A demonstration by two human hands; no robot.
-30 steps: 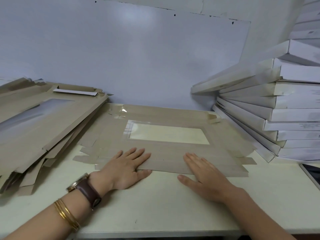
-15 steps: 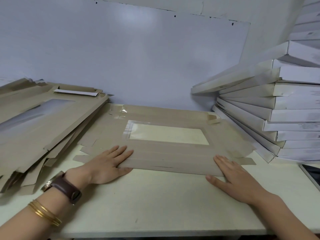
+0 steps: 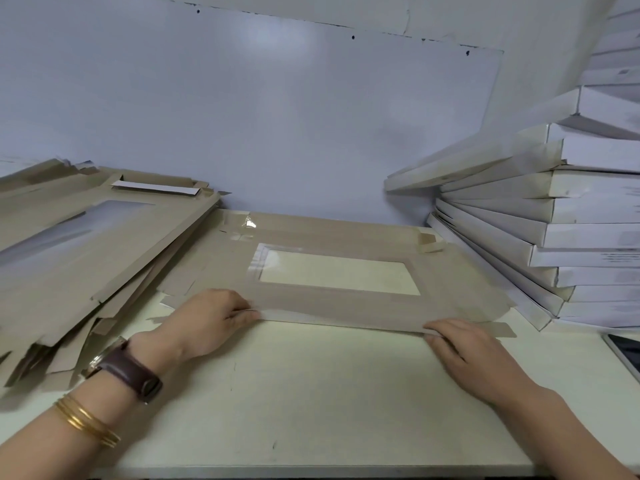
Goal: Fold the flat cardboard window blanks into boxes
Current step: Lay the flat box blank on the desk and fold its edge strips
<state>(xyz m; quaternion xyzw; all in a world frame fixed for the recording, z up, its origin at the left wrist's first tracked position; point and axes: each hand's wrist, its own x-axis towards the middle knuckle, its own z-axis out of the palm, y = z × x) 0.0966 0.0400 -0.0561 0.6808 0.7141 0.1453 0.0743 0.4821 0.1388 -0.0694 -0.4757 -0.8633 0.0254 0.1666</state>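
A flat brown cardboard blank [image 3: 346,303] with a clear rectangular window [image 3: 337,273] lies on the pale table [image 3: 311,393]. Its near flap is lifted a little, showing a white underside. My left hand [image 3: 207,320] curls its fingers round the left end of that near flap. My right hand [image 3: 464,351] grips the flap's right end with its fingertips tucked under the edge. A brown watch and gold bangles sit on my left wrist.
A slanted pile of flat window blanks [image 3: 76,258] fills the left side of the table. A tall stack of folded white boxes [image 3: 561,230] stands at the right. A dark flat device [image 3: 627,355] lies at the right edge. A white wall is close behind.
Both hands slid apart along the near flap, from lying flat on it to curling under its edge. The flap has lifted slightly off the table.
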